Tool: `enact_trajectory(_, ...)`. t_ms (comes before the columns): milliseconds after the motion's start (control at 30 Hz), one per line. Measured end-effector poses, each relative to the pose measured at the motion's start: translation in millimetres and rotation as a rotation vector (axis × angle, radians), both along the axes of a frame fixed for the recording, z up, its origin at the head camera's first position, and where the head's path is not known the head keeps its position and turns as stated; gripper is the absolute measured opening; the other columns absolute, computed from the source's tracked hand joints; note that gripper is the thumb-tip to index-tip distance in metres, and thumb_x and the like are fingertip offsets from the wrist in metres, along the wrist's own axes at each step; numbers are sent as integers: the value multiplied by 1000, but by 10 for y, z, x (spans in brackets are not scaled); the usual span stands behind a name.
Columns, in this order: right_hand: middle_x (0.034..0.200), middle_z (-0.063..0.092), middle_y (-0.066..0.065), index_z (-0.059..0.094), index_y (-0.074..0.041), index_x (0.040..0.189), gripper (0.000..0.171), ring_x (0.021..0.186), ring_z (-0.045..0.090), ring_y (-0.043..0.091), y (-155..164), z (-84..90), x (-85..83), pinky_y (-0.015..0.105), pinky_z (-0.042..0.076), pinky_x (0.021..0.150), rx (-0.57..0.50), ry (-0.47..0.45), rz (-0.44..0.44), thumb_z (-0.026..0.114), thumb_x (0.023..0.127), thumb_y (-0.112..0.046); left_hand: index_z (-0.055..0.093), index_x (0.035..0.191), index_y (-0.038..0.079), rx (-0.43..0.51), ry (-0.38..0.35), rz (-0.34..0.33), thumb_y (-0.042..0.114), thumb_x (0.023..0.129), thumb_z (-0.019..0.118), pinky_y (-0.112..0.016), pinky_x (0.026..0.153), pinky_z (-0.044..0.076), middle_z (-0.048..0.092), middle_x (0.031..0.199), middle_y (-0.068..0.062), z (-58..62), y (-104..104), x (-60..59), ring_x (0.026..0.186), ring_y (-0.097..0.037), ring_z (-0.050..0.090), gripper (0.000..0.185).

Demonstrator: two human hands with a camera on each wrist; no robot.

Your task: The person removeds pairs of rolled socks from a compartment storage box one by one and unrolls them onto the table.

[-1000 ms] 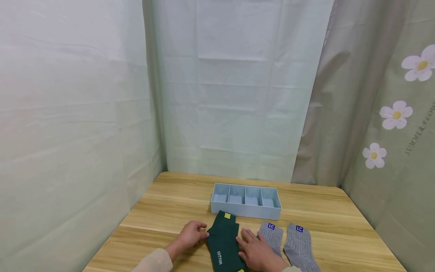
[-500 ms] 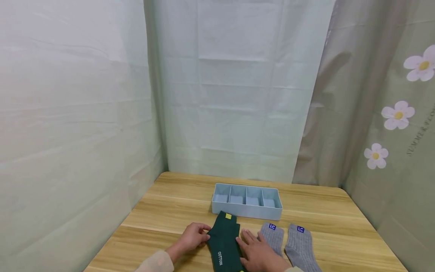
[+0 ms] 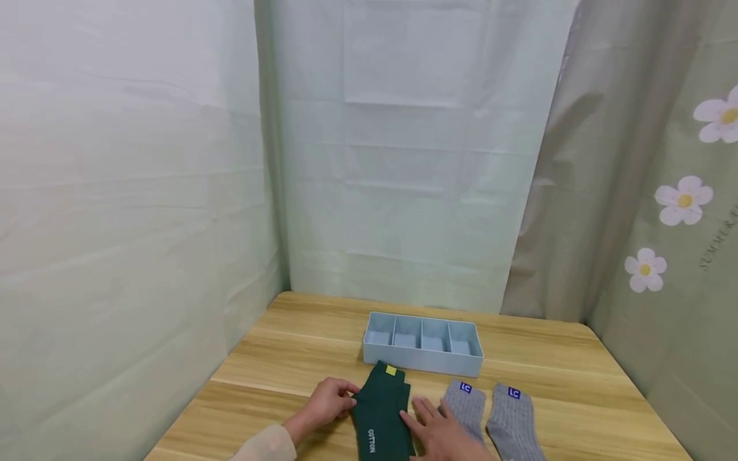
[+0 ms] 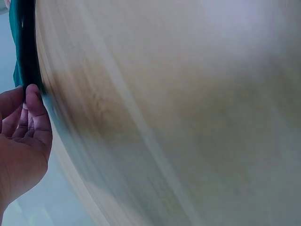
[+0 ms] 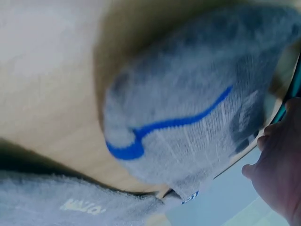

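Dark green socks (image 3: 380, 410), with a yellow tab and "COTTON" lettering, lie flat and layered on the table. My left hand (image 3: 325, 404) pinches their left edge between thumb and finger; the left wrist view shows this hand (image 4: 30, 146) at the green fabric (image 4: 21, 47). On the opposite side my right hand (image 3: 441, 435) lies palm down, fingers extended, its fingertips at the right edge of the green socks. It partly covers a grey sock (image 3: 468, 404) with a blue "LC" label. A matching grey sock (image 3: 513, 422) lies to its right.
Just beyond the green socks stands a light blue box (image 3: 423, 360) with several compartments in a row. The wooden table (image 3: 323, 320) is enclosed by pale curtains (image 3: 403, 192) at the back and sides. In the right wrist view, a grey sock (image 5: 178, 117) shows a blue line.
My right hand has slid slightly toward the near edge along the green socks. The left hand keeps its pinch in nearly the same place. The head view has shifted a little.
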State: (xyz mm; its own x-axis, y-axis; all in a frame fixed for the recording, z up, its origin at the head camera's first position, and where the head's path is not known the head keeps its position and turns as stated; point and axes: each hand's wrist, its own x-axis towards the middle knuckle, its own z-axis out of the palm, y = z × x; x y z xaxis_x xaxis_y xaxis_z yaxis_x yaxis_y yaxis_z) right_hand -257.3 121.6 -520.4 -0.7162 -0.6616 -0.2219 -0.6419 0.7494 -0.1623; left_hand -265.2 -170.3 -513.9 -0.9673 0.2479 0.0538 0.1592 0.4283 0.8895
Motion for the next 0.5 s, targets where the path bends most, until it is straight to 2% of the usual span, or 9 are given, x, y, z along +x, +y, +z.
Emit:
enact_trajectory(267,158,32,13,37,-31,154,86,145,28,32,26,-12,-3,67,22,109,-14,33,4,42,84,-82,70,104,-10,-27,39,15,-9,86,66,-26,54,52,60,72,-1,-25,-168,15,58,-12,57,18)
enact_trajectory(500,158,33,13,40,-32,152,90,145,29,33,0,-20,-4,67,20,110,-30,19,-43,41,80,-86,69,105,-12,-50,43,38,-9,86,65,-27,56,54,61,74,-2,-3,-389,16,61,-12,58,19)
